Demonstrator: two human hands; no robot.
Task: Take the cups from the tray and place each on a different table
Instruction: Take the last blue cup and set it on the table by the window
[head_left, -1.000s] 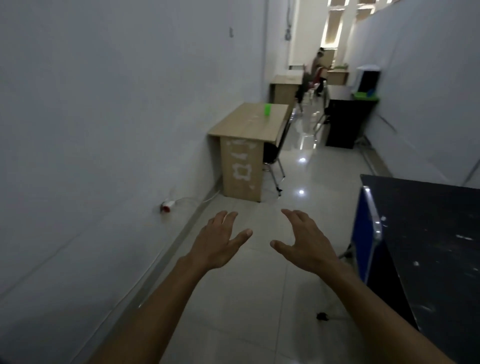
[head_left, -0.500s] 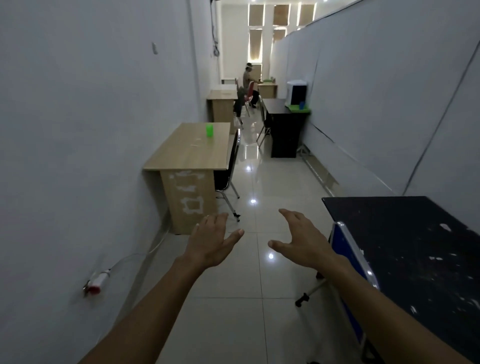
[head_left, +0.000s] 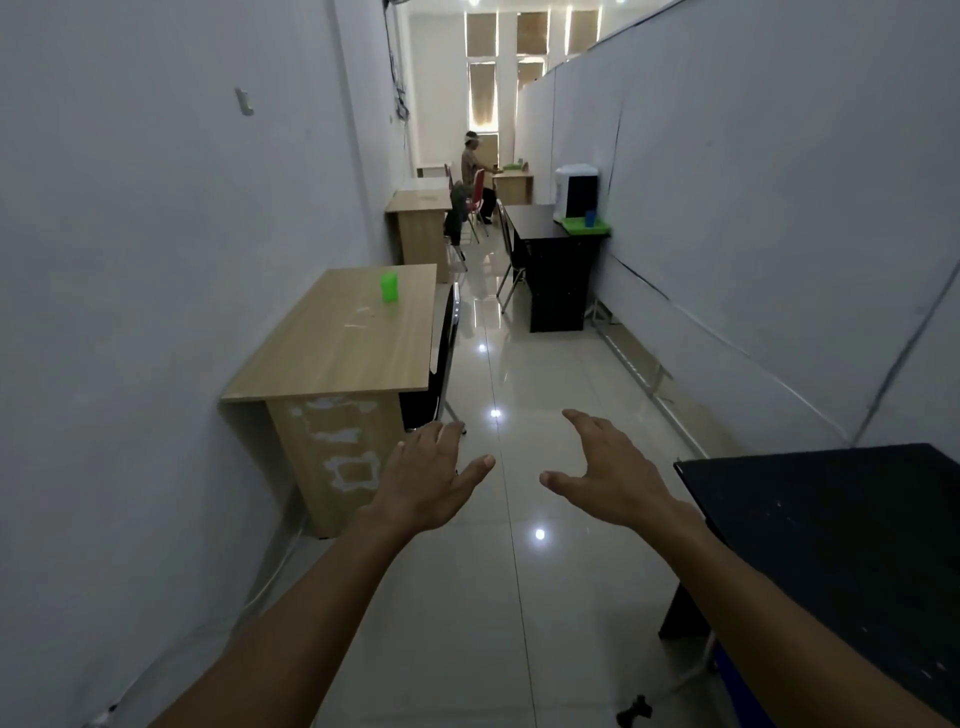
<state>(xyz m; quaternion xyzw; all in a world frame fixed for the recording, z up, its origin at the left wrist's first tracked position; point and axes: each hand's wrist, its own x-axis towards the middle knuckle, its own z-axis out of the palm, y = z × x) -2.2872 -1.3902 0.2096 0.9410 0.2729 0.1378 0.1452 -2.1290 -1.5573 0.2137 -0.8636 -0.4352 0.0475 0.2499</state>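
Both hands out front over the floor, left hand (head_left: 434, 480) and right hand (head_left: 613, 473) with fingers spread, holding nothing. Green cup (head_left: 389, 287) upright on wooden counter (head_left: 337, 353) at left; blue cup (head_left: 590, 218) on green tray (head_left: 576, 225), far black counter (head_left: 540, 223).

head cam | faces forward-down along corridor | hands (head_left: 519, 478) near, low centre

You're standing in a narrow office corridor: wooden desks (head_left: 343, 332) line the white wall on your left, black desks (head_left: 545, 244) sit against the grey partition panels (head_left: 727, 182) on your right, office chairs (head_left: 447, 343) are tucked under them, a water dispenser (head_left: 575, 189) tops one desk, and glossy floor tiles (head_left: 519, 519) reflect ceiling lights.
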